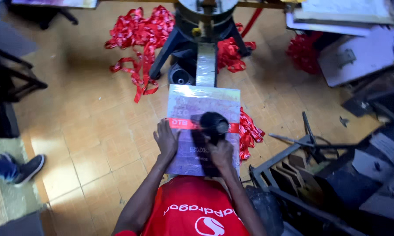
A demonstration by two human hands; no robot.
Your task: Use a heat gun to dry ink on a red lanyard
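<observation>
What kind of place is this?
Likely a small printing workshop: a red ribbon lies across a print platen, heaps of red ribbons cover the floor, and framed screens sit nearby.

— What sort of place is this?
— A small printing workshop. A press stand (204,26) on dark metal legs stands ahead of the hands.
— What else shows it?
— Heaps of red ribbon (140,37) on the tiled floor (92,126), and metal frames (302,175) to the right.
</observation>
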